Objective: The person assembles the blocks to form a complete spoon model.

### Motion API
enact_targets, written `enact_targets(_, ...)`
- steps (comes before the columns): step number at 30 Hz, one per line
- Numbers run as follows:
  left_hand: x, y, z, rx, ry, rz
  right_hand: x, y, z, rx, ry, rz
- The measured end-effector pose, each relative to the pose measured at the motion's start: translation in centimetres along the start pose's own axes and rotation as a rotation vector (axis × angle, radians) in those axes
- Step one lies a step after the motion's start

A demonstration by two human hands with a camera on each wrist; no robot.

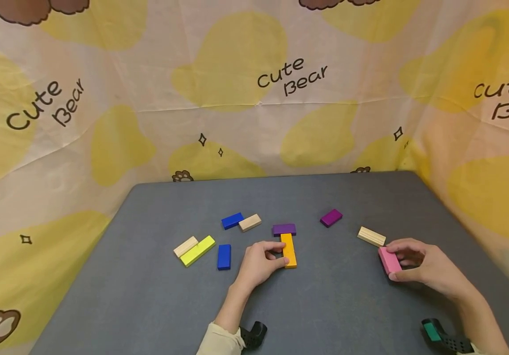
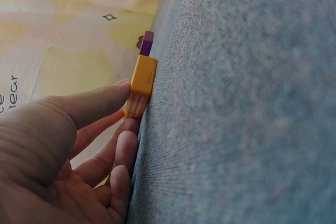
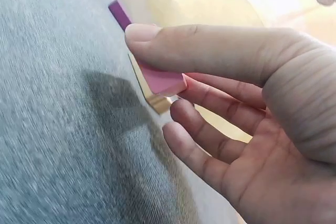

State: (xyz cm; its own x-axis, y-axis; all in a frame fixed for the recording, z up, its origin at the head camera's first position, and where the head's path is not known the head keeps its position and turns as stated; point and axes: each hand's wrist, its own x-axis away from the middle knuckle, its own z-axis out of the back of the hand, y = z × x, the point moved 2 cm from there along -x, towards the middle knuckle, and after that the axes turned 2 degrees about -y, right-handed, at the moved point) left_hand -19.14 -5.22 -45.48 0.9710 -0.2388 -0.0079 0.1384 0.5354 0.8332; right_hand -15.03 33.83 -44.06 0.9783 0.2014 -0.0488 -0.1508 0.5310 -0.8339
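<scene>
My left hand (image 1: 258, 264) pinches an orange block (image 1: 289, 254) between thumb and fingers, close to the tabletop. The far end of that block meets a purple block (image 1: 284, 229) lying crosswise, so the two look like a T. In the left wrist view the orange block (image 2: 143, 77) has the purple block (image 2: 147, 43) beyond it. A pink block (image 1: 389, 260) is held by my right hand (image 1: 427, 266) between thumb and fingertips. Just behind it lies a natural wood block (image 1: 371, 236). The right wrist view shows the pink block (image 3: 163, 80) partly covered by the thumb.
A magenta-purple block (image 1: 331, 218) lies between the hands, farther back. Left of the left hand are a blue block (image 1: 224, 257), a yellow-green block (image 1: 197, 251) against a wood block (image 1: 186, 246), and another blue block (image 1: 232, 221) touching a wood block (image 1: 250, 223). A printed cloth (image 1: 236, 138) hangs behind the grey table (image 1: 148, 305).
</scene>
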Motion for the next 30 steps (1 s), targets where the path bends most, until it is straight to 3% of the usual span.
enact_targets(18, 0.3, -0.2, 0.1, 0.013, 0.018, -0.006, 0.0, -3.6, -2.5, 0.125, 0.073, 0.129)
enact_targets(21, 0.3, -0.3, 0.0, 0.009, 0.016, -0.009, 0.0, -5.0, -4.0, 0.117, 0.096, 0.145)
enact_targets(24, 0.1, -0.2, -0.1, 0.014, 0.008, -0.021, -0.1, -6.7, -6.1, 0.04, 0.082, 0.186)
enact_targets(27, 0.0, -0.2, -0.1, 0.027, 0.009, -0.025, -0.2, -8.2, -8.5, -0.054, 0.013, 0.207)
enact_targets(30, 0.0, -0.2, 0.0, 0.028, 0.017, -0.019, -0.5, -9.1, -10.7, -0.093, -0.064, 0.173)
